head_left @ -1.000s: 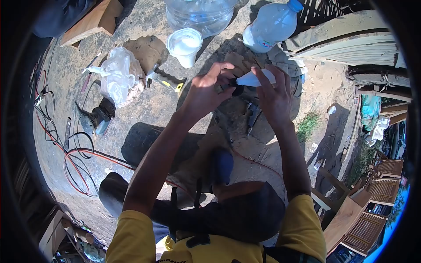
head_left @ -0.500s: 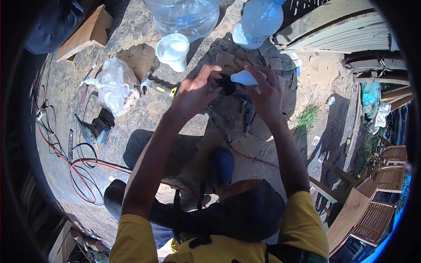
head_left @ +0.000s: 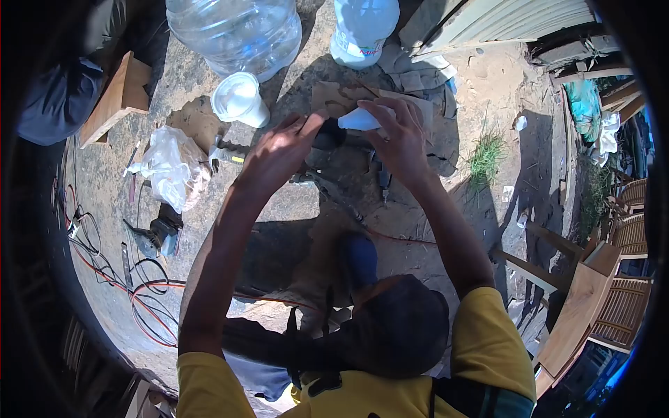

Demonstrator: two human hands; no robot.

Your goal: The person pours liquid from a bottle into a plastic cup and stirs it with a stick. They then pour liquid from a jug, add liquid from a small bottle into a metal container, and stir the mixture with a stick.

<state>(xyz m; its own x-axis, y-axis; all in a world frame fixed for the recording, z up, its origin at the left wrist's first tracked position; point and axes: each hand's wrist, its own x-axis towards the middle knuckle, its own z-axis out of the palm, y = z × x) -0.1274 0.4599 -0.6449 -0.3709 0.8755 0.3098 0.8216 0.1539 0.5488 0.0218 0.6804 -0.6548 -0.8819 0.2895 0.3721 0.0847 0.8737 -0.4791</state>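
My right hand (head_left: 398, 143) grips a white tapered bottle (head_left: 361, 120) that lies nearly level, its narrow end pointing left. Just off that narrow end is a dark round object (head_left: 327, 136), its details lost in shadow. My left hand (head_left: 284, 150) has its fingers closed at the left side of this dark object and appears to hold it. Beneath my hands, a thin hose (head_left: 333, 195) runs along the ground. A drill-like tool (head_left: 385, 182) lies below my right hand. Near my left wrist is a hammer (head_left: 226, 155), partly covered by my arm.
A white tub (head_left: 240, 101), a large clear bottle (head_left: 237, 35) and a milky jug (head_left: 362, 35) stand beyond my hands. To the left are a plastic bag (head_left: 171, 167), a dark power tool (head_left: 157, 233), tangled cables (head_left: 146, 306) and a wooden piece (head_left: 120, 97). Wooden chairs (head_left: 624, 306) stand right.
The view has swung, so the tub, bottles and bag now appear further left. Both hands sit further left in the picture, the white bottle still in my right hand near the dark object.
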